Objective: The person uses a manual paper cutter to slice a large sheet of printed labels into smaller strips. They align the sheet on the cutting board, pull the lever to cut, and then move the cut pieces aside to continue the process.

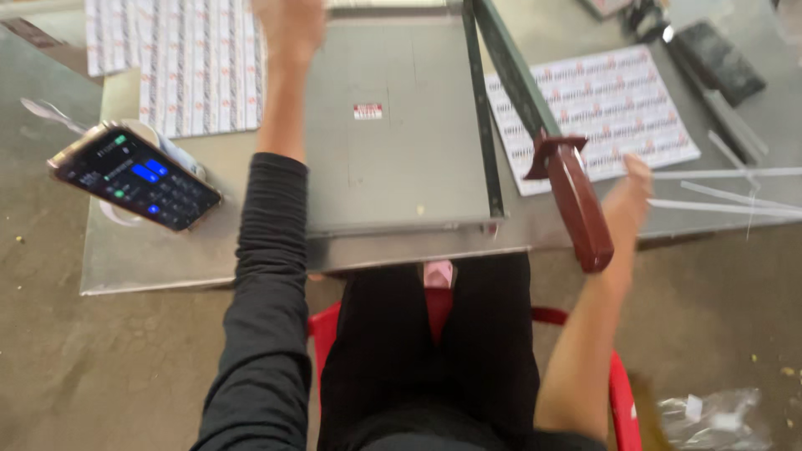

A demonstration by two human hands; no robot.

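Our left hand (288, 29) reaches open over the cutter bed (393, 125) toward the printed sheets (196, 71), right hand (631, 196) loose beside the raised blade handle (581, 205), gripping nothing; a dropped blade could nick fingers.

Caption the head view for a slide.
Seated person's right hand by the raised paper-cutter handle; left hand reaches toward printed sheets.

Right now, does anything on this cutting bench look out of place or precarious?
Yes. The phone at the table's left edge is propped at a tilt against a white object, partly overhanging. Thin paper offcuts lie scattered to the right, near the right hand. The cutter's blade arm stands raised.
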